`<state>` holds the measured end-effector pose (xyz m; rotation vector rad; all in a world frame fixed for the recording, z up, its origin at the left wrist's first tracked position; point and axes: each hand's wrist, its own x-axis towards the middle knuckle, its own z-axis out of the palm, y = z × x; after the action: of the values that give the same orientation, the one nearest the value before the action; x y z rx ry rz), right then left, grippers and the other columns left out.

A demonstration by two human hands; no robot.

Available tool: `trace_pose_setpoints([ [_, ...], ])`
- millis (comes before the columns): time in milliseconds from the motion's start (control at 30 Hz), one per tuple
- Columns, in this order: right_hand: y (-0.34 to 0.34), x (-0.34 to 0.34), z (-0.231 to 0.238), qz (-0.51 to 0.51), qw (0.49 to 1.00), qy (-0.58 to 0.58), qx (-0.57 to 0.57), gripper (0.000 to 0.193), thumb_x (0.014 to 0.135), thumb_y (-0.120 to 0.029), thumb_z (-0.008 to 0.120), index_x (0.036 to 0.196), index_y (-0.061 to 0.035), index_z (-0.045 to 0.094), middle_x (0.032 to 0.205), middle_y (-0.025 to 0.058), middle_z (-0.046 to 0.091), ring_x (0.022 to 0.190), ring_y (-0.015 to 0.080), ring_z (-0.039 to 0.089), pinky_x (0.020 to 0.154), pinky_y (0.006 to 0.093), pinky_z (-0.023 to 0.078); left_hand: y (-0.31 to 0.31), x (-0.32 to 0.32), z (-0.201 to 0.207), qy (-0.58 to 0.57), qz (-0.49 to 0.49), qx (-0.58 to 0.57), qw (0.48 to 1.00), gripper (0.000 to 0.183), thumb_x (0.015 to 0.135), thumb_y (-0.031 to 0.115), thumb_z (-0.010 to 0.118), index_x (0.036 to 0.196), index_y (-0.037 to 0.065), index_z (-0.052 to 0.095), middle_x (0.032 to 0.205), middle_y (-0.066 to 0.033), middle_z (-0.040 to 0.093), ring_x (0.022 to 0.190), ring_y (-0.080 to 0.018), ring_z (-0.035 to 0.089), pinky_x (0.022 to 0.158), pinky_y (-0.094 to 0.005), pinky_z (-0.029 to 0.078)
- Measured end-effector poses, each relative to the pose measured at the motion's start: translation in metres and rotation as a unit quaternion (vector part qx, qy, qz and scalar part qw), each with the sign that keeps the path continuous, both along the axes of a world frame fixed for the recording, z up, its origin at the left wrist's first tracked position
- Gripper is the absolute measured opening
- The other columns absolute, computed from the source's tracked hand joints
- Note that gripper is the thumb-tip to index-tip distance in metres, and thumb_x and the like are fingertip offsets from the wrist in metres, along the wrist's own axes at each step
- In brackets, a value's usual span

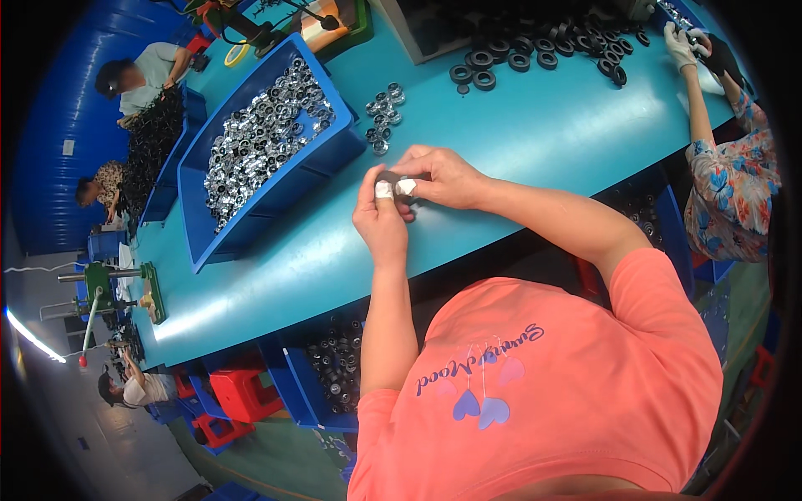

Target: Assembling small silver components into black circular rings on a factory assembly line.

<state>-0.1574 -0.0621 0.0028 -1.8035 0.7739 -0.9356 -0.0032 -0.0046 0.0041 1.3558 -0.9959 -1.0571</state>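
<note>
Over the teal table, my left hand [382, 221] and my right hand [451, 178] meet, their fingers closed around a small dark round piece [389, 177]. Fingers cover most of it, so its exact kind is hidden. White tape is wrapped round both thumbs. Just beyond my hands lies a loose cluster of shiny metal rings [383, 114]. To the left, a large blue bin [276, 224] is heaped with more of the same silver rings [266, 138].
Black rubber-like rings [520, 63] are scattered at the far edge of the table [543, 159]. A gloved co-worker [681, 46] works at the right. A green hand press [100, 280] stands left. Below the near edge sit a blue crate of parts [305, 380] and red stools [242, 394].
</note>
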Motion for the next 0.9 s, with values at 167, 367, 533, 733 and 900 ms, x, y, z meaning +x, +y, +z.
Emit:
trace_pose_setpoints([
  [167,-0.007,-0.002,0.002,0.021,0.996,0.02,0.078,0.032,0.091,-0.024,0.066,0.118,-0.0085,0.073,0.105,0.0123,0.069,0.096,0.023,0.065,0.085,0.0345,0.051,0.001,0.007,-0.002,0.031,-0.045,-0.017,0.998,0.044,0.1,0.009,0.058,0.143,0.005,0.051,0.103,-0.0038,0.065,0.076,-0.0078,0.06,0.057,-0.0205,0.049],
  [367,-0.01,-0.003,0.006,0.051,0.969,-0.032,0.241,0.037,0.088,-0.023,0.067,0.121,-0.0076,0.073,0.096,0.0049,0.072,0.084,0.0117,0.065,0.072,0.0265,0.053,0.009,-0.001,0.001,-0.002,-0.051,-0.023,0.998,0.063,0.093,0.002,0.065,0.151,0.005,0.04,0.11,-0.0036,0.065,0.091,-0.0081,0.063,0.066,-0.0206,0.048],
  [533,-0.013,-0.006,0.008,0.053,0.961,-0.017,0.273,0.035,0.087,-0.019,0.068,0.117,-0.0027,0.072,0.095,0.0051,0.071,0.079,0.0101,0.062,0.07,0.024,0.051,0.008,-0.004,-0.016,-0.118,-0.054,-0.109,0.986,0.057,0.094,0.0,0.062,0.148,0.004,0.044,0.111,-0.0057,0.066,0.089,-0.0085,0.063,0.066,-0.021,0.048],
  [733,-0.018,-0.014,0.02,0.082,0.957,-0.004,0.279,0.038,0.086,-0.023,0.069,0.118,-0.0019,0.071,0.097,0.0077,0.071,0.078,0.0128,0.063,0.071,0.0273,0.052,0.009,0.0,-0.016,-0.092,-0.028,-0.08,0.992,0.051,0.092,0.004,0.068,0.14,0.003,0.051,0.109,-0.0054,0.066,0.086,-0.0103,0.062,0.072,-0.0222,0.05],
  [900,-0.063,-0.054,0.044,0.027,0.976,0.215,-0.006,0.044,0.083,-0.034,0.074,0.117,-0.0051,0.072,0.109,0.0152,0.072,0.099,0.0321,0.067,0.086,0.0429,0.053,0.086,0.085,-0.007,-0.16,0.057,0.022,0.985,0.053,0.083,0.008,0.073,0.133,0.003,0.057,0.1,-0.0105,0.068,0.082,-0.0168,0.065,0.073,-0.0281,0.052],
])
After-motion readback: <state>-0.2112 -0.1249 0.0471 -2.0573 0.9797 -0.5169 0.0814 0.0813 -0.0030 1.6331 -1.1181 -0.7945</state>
